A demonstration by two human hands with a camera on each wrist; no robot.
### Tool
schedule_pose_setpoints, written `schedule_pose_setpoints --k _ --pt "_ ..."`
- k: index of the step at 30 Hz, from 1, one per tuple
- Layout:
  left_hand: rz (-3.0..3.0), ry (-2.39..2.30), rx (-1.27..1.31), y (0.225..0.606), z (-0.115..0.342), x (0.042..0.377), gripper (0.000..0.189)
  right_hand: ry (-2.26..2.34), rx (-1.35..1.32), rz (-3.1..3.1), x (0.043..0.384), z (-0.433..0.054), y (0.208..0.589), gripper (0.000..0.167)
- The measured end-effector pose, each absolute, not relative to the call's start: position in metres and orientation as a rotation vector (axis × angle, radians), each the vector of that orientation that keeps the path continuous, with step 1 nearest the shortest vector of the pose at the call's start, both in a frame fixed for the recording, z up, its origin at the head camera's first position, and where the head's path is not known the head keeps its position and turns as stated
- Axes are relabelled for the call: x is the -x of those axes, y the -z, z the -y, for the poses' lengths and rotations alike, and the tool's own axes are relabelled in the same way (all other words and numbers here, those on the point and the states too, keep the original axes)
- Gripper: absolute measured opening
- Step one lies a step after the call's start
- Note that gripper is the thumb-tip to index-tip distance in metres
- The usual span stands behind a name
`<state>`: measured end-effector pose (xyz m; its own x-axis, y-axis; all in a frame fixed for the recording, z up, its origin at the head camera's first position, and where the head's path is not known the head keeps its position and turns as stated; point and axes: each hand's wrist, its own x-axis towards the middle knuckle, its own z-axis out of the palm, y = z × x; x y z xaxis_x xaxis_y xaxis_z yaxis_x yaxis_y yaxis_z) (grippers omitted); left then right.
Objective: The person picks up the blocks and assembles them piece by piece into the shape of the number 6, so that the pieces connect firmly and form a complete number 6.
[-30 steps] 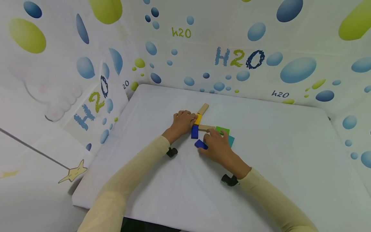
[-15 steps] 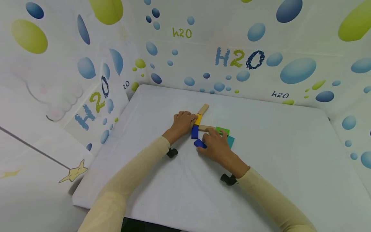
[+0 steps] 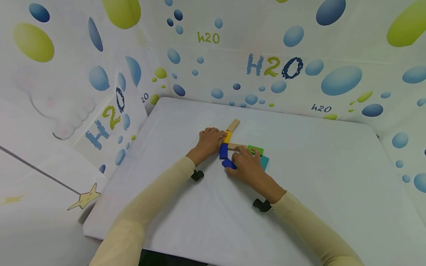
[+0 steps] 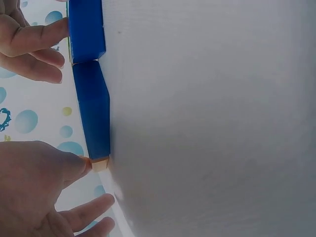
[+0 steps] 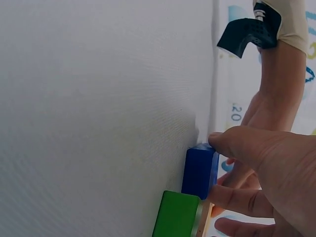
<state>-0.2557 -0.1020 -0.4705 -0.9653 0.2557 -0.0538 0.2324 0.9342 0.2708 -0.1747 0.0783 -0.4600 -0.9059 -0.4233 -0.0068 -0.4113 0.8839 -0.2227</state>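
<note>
My left hand (image 3: pixel 211 141) touches the left side of a yellow block (image 3: pixel 227 137); its thumb (image 4: pixel 74 167) lies by that block's end in the left wrist view. Below the yellow block, a blue block (image 3: pixel 223 151) lies end to end with it. Between thumb and finger, my right hand (image 3: pixel 247 164) pinches a second blue block (image 3: pixel 229 163), tilted on the table; in the left wrist view this block (image 4: pixel 88 30) meets the first one at a corner. Under and beside the right hand are a natural wood block (image 3: pixel 237 146), a green block (image 3: pixel 255 149) and a teal block (image 3: pixel 264 162), partly hidden.
Another wooden block (image 3: pixel 233 125) continues from the yellow block's far end. All blocks lie flat on a white-covered table (image 3: pixel 319 177). A patterned curtain (image 3: pixel 199 74) stands behind and to the left. Black wrist cameras (image 3: pixel 261 205) sit low under both wrists.
My right hand has slid the second blue block slightly left and away from me, up to the near end of the first blue block. The left hand has stayed in place.
</note>
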Motion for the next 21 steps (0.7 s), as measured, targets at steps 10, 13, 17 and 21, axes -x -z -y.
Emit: schedule_pose_setpoints --k 10,13,17,21 --pt "-2.998 -0.409 -0.383 0.472 0.102 0.258 0.040 0.410 0.626 -3.002 0.179 -0.093 0.450 0.040" --pt "-2.999 -0.415 -0.383 0.474 0.103 0.258 0.040 0.397 0.639 -2.999 0.182 -0.106 0.444 0.036" --pt "-3.011 -0.427 -0.381 0.475 0.102 0.258 0.039 0.380 0.689 -2.910 0.183 -0.125 0.434 0.036" --pt "-3.006 -0.447 -0.377 0.474 0.102 0.259 0.038 0.349 0.734 -2.788 0.180 -0.145 0.427 0.042"
